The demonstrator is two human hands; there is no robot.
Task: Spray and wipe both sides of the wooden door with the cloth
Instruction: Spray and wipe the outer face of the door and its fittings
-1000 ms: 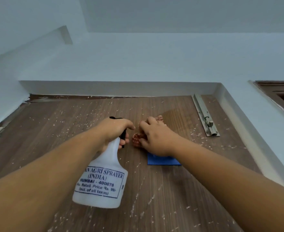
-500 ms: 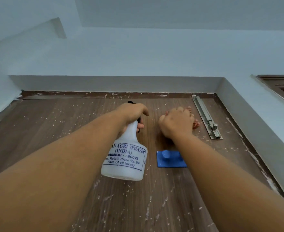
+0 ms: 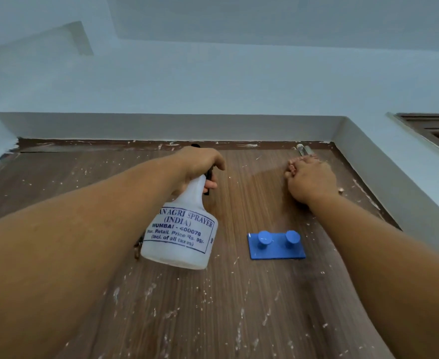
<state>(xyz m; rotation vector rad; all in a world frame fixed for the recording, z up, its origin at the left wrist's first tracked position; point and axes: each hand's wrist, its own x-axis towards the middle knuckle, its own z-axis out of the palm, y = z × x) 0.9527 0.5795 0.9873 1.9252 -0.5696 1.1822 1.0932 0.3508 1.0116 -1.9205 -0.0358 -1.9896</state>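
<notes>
Since the earlier frames the right hand has travelled up and to the right across the wooden door, from beside the bottle's nozzle to the upper right of the frame, just below the metal latch; the blue hook plate, formerly half hidden, now shows both pegs. Right hand clenched around the cloth, of which only a reddish edge shows past the knuckles; it is pressed to the door face. Left hand grasps the neck of the spray bottle, one finger at the black trigger; nozzle near the door's top edge at centre frame.

Handling, as judged: cloth soft and light, best bunched in the palm; bottle stiff translucent plastic, probably light, held securely at the neck; door rigid, flecked with white paint spots.

Legible print on bottle: "AN AGRI SPRAYER (INDIA)"; "MUMBAI - 400078"; "Max. Retail. Price Rs. 99/-"; "(Incl. of all taxes)".
</notes>
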